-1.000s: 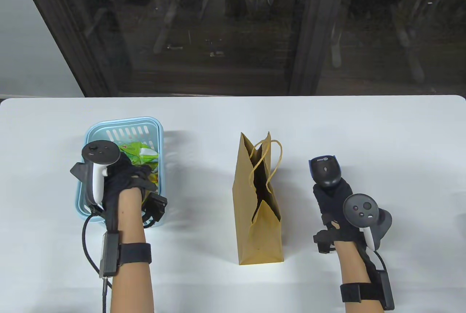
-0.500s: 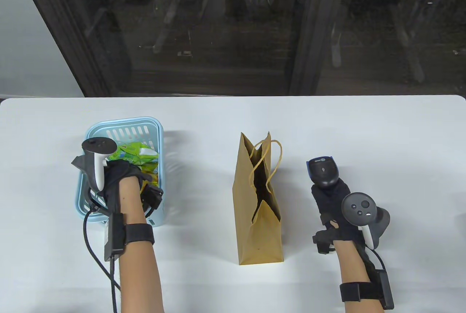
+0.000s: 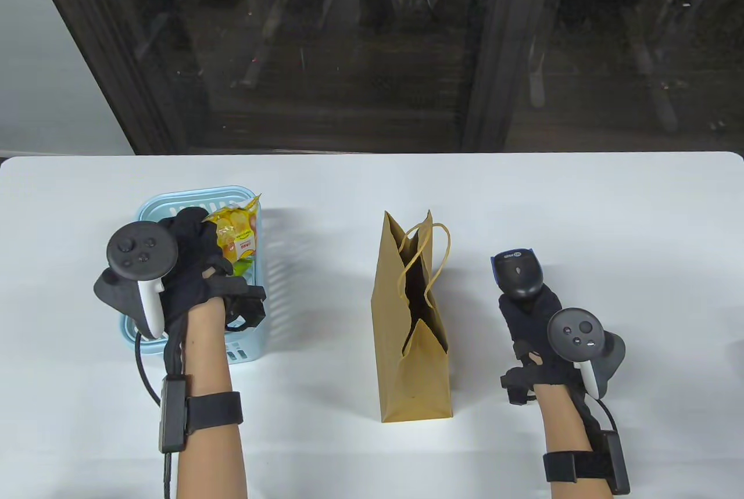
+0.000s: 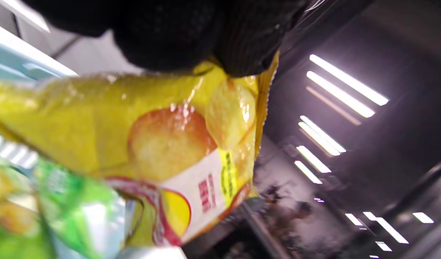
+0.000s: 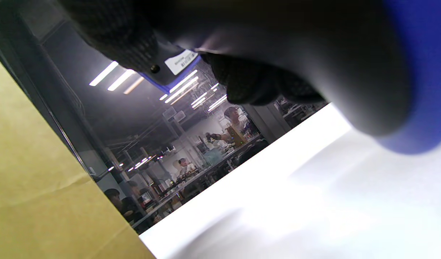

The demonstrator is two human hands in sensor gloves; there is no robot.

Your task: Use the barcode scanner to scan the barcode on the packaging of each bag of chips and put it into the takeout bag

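Observation:
My left hand (image 3: 192, 249) grips a yellow chips bag (image 3: 237, 229) by its top edge and holds it above the light blue basket (image 3: 256, 319). The left wrist view shows the yellow chips bag (image 4: 162, 144) hanging from my gloved fingers (image 4: 213, 39), with a green chips bag (image 4: 65, 205) below it in the basket. My right hand (image 3: 532, 313) grips the black and blue barcode scanner (image 3: 518, 271), right of the brown paper takeout bag (image 3: 414, 365). The takeout bag stands upright with its mouth open. In the right wrist view the scanner (image 5: 314, 54) fills the top and the takeout bag (image 5: 36, 190) is at the left.
The white table (image 3: 325, 185) ends at a dark glass wall behind. The basket stands at the left, the takeout bag in the middle. A tracker (image 3: 139, 252) sits on my left hand and another tracker (image 3: 575, 333) on my right.
My left hand has come up out of the basket with the yellow chips bag pinched in it, moving away from me. The right hand and scanner have stayed almost still.

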